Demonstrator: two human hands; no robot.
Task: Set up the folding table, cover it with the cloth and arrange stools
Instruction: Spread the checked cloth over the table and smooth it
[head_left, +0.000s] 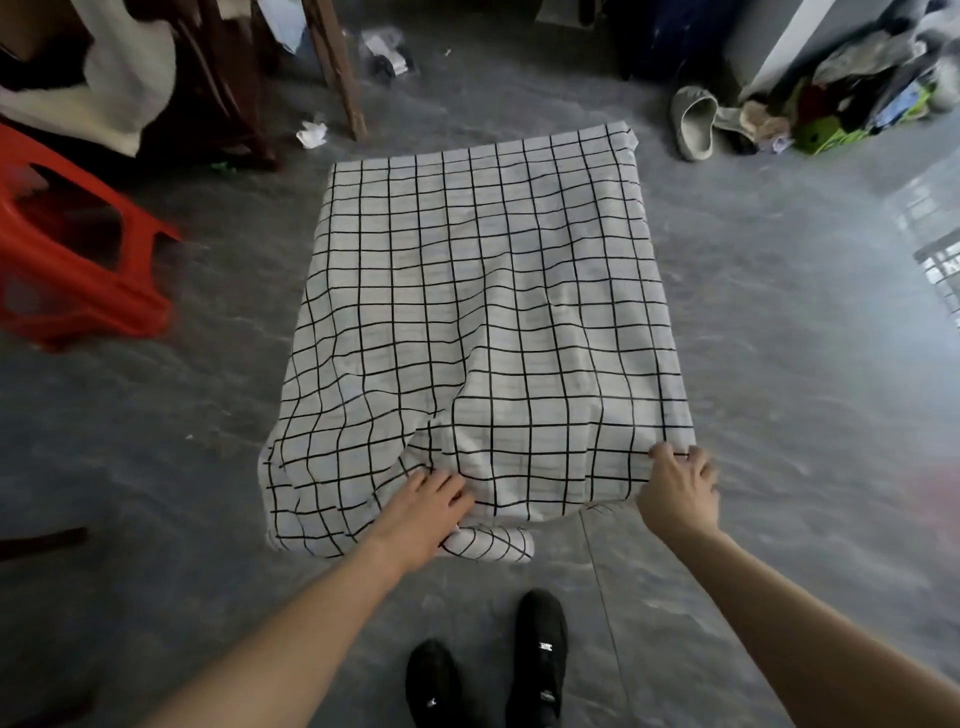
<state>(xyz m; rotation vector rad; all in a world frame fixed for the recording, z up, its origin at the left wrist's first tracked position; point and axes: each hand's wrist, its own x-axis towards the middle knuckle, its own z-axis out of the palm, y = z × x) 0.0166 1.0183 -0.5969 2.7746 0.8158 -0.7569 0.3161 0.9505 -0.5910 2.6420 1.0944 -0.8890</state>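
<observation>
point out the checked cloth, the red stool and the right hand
checked cloth (483, 291), head view, flat middle of the cloth
red stool (78, 280), head view, its side panel
right hand (678, 491), head view, back of the hand

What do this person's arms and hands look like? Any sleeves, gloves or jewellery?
Both forearms are bare right up to the bottom of the picture, with no sleeves in view. The left hand and right hand wear no gloves, and no rings, watch or bracelets show. Below them the person wears black shoes with small white marks.
</observation>
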